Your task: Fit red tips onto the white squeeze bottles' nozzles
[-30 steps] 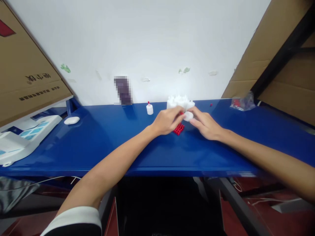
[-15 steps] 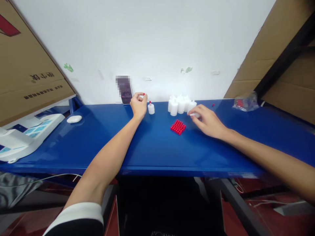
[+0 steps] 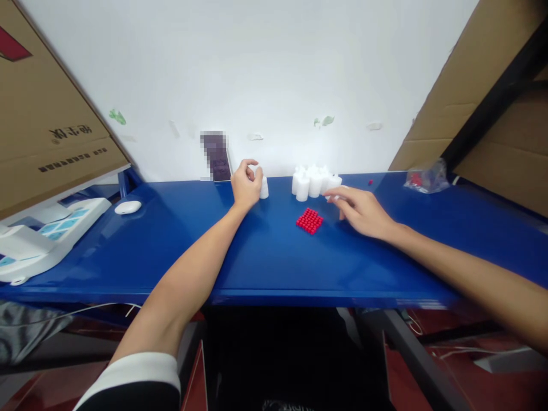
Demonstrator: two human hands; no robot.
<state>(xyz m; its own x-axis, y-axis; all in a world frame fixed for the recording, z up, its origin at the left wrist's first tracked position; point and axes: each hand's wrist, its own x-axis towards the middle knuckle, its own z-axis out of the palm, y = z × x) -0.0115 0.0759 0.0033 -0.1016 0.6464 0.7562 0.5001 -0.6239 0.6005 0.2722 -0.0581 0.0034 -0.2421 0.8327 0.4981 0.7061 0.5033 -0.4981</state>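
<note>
My left hand (image 3: 248,186) is beside a small white dropper bottle (image 3: 265,188) standing on the blue table. Its fingers are curled toward the thumb near the bottle's top, and what they pinch is hidden. Just right of a cluster of white bottles (image 3: 302,187), my right hand (image 3: 362,210) has its fingers bent round a white bottle (image 3: 333,197), of which only a small part shows. In front of the cluster lies a tight square block of small red caps (image 3: 309,221).
A phone (image 3: 219,160) leans on the white wall behind my left hand. A white oval case (image 3: 128,207) and a white-and-blue device (image 3: 64,231) are at the left. One loose red piece (image 3: 370,182) and a clear bag (image 3: 427,177) lie at the right. Cardboard (image 3: 51,114) flanks the table.
My left hand has shifted slightly right, now covering the standing bottle's red tip; the red piece at its fingertips is out of sight. My right hand has turned, hiding more of its bottle.
</note>
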